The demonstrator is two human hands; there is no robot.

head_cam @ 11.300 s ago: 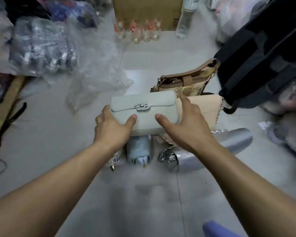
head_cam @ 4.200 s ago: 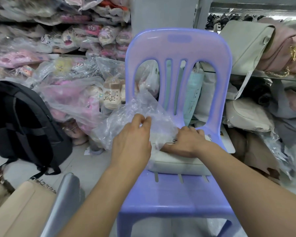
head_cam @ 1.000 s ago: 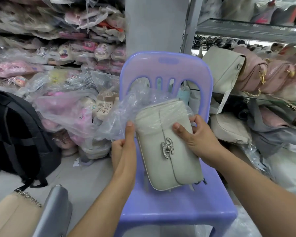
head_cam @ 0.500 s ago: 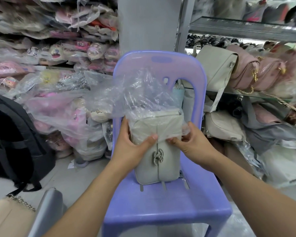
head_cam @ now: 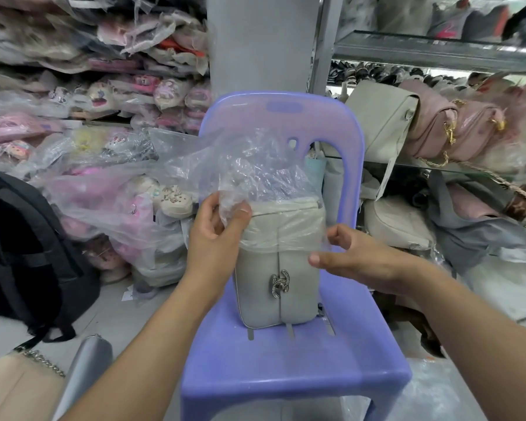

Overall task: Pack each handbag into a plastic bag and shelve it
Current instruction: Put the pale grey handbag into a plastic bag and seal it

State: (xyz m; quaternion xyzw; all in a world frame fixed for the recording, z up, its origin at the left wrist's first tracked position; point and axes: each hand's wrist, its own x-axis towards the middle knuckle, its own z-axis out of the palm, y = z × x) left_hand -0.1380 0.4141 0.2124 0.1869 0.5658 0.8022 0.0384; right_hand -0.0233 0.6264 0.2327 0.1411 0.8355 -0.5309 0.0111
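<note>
A pale grey handbag [head_cam: 281, 281] with a silver clasp stands on end on the seat of a purple plastic chair [head_cam: 292, 366]. A clear plastic bag [head_cam: 255, 174] covers its upper third and billows up over the chair back. My left hand [head_cam: 217, 235] pinches the bag's left edge at the handbag's top corner. My right hand [head_cam: 356, 259] pinches the plastic's rim at the handbag's right side, thumb and fingers closed on the film.
A black backpack [head_cam: 22, 253] sits on the floor at left. A beige handbag [head_cam: 16, 390] and a silver handbag [head_cam: 85, 369] lie at lower left. Metal shelves [head_cam: 431, 51] at right hold grey and pink handbags [head_cam: 438, 129]. Bagged slippers fill the left shelves.
The plastic bag's rim has slid a little further down the handbag. My hands have parted to its left and right sides, uncovering the clasp.
</note>
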